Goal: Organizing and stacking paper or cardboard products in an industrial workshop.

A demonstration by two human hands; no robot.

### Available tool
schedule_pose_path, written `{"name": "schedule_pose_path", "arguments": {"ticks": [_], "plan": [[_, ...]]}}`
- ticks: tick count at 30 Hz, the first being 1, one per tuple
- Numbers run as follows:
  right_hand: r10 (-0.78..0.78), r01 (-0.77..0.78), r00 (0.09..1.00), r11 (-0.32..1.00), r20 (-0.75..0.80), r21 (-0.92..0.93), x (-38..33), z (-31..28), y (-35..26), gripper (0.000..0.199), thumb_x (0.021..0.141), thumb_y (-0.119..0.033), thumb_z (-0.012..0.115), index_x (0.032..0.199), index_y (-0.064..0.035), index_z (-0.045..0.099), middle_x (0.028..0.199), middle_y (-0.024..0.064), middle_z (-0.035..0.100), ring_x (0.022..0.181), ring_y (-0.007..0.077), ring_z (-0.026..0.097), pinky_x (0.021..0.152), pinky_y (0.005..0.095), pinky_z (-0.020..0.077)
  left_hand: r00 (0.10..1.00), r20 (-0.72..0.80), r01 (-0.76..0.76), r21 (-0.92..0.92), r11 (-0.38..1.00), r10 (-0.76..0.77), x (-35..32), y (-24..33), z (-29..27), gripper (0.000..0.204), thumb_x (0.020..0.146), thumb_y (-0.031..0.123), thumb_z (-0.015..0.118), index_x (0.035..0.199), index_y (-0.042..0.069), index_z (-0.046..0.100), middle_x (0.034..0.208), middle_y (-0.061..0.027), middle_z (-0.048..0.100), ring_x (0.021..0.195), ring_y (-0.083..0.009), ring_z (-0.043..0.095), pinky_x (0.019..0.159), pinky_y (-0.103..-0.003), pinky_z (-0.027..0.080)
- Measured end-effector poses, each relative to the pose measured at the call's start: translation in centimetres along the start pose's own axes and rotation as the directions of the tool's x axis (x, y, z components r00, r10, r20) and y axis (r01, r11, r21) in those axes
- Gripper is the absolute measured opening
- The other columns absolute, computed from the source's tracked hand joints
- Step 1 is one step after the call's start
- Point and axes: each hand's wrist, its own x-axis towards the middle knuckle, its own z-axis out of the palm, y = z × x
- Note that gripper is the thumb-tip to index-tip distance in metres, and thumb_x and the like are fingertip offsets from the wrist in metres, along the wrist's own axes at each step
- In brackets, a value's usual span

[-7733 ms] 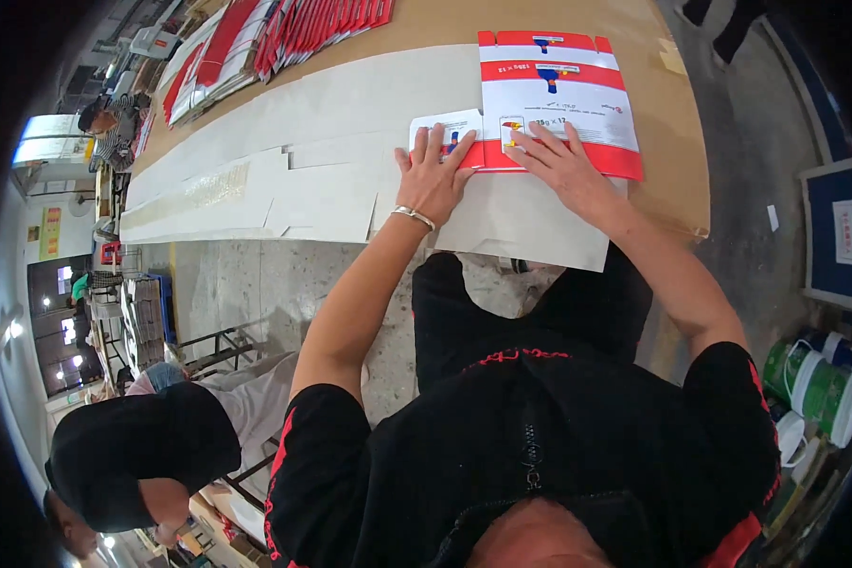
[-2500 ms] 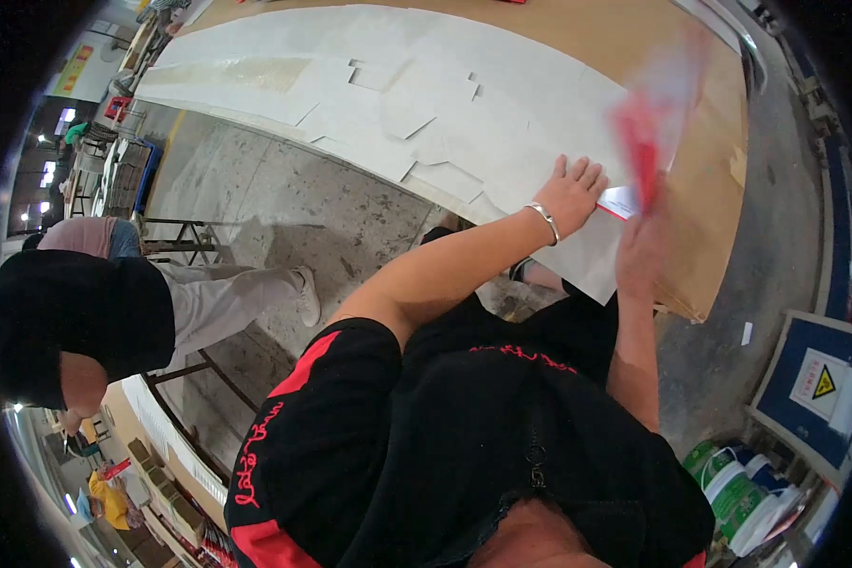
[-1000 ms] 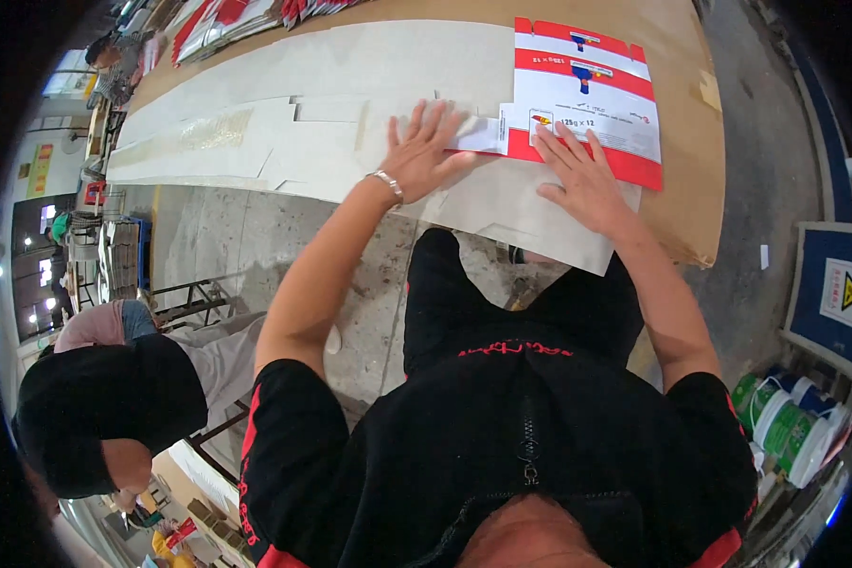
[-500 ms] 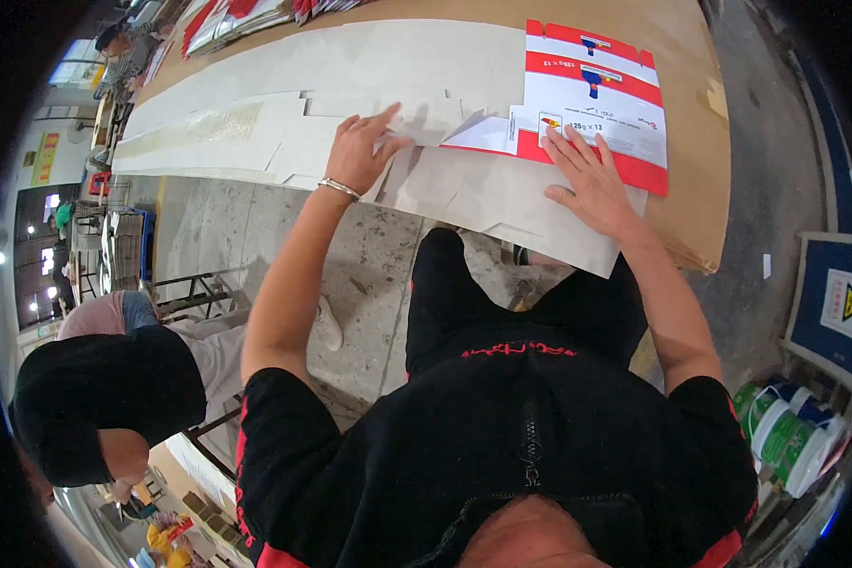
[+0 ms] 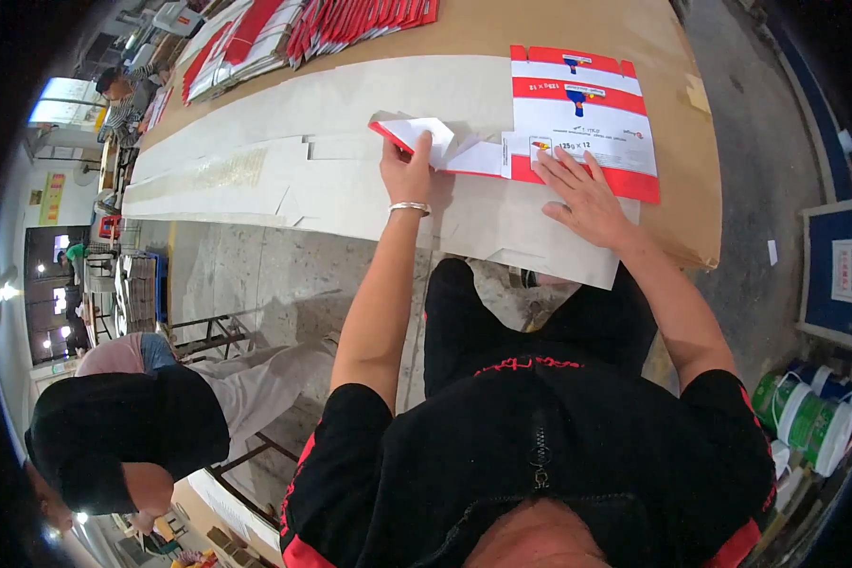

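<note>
- the left hand (image 5: 406,173) is closed on a folded side flap (image 5: 417,134) of a flat red-and-white carton blank (image 5: 582,118), fingers curled over the flap's lifted white edge so that it stands up off the sheet; a metal bangle (image 5: 409,206) sits on that wrist.
- the right hand (image 5: 585,196) lies flat and spread, fingers apart, pressing the near red edge of the same carton blank; it grasps nothing.
- the carton blank lies at about 1 o'clock from the person, printed side up, with red bands along its far and near edges and a white middle; the lifted flap is on its 9 o'clock side.
- under the blank and the hands are overlapping plain white die-cut sheets (image 5: 284,180), running off toward 10 o'clock along the brown table (image 5: 677,189).
- at 11 to 12 o'clock, on the far part of the table, stacks of more red-and-white blanks (image 5: 284,33) lie fanned.
- at 4 o'clock, on the floor, stand green-and-white tubs (image 5: 809,417).
- at 8 o'clock another person in a black head covering (image 5: 128,431) is bent low beside a metal frame (image 5: 227,331); their hands are not clear.
- at 3 o'clock a blue board (image 5: 838,265) leans near the table's end.
</note>
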Motion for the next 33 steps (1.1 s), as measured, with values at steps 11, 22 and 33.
{"name": "schedule_pose_path", "arguments": {"ticks": [11,22,33], "plan": [[-0.107,0.096,0.988,0.990,-0.115,-0.099,1.2,-2.6,0.9,0.058,0.087,0.002,0.042,0.141,-0.0191,0.035,0.146,0.0010,0.035,0.135,0.0216,0.032,0.109,0.0537,0.0238,0.655,0.709,-0.716,0.471,0.515,0.262,-2.5,1.1,0.6,0.065,0.082,0.011,0.057,0.140,0.003,0.030,0.146,-0.0186,0.030,0.135,-0.0345,0.030,0.107,-0.047,0.030],[-0.123,0.096,0.988,0.966,-0.099,-0.241,0.6,-0.9,0.4,0.058,0.087,-0.003,0.045,0.142,-0.0177,0.032,0.147,0.0002,0.032,0.136,0.0214,0.029,0.105,0.0578,0.0268,0.628,0.776,-0.767,0.604,0.219,0.061,-3.7,1.6,2.2,0.052,0.094,0.050,0.037,0.143,0.033,0.032,0.148,-0.0202,0.023,0.136,-0.0425,0.021,0.102,-0.066,0.020],[-0.120,0.103,0.990,0.972,-0.071,-0.213,0.3,0.2,0.5,0.059,0.086,-0.001,0.044,0.142,-0.0160,0.033,0.149,0.0014,0.030,0.138,0.0219,0.026,0.110,0.0574,0.0201,0.629,0.776,-0.775,0.623,0.108,0.038,-4.0,1.0,2.5,0.050,0.094,0.049,0.039,0.141,0.034,0.035,0.148,-0.0191,0.024,0.136,-0.0411,0.022,0.102,-0.066,0.019]]}}
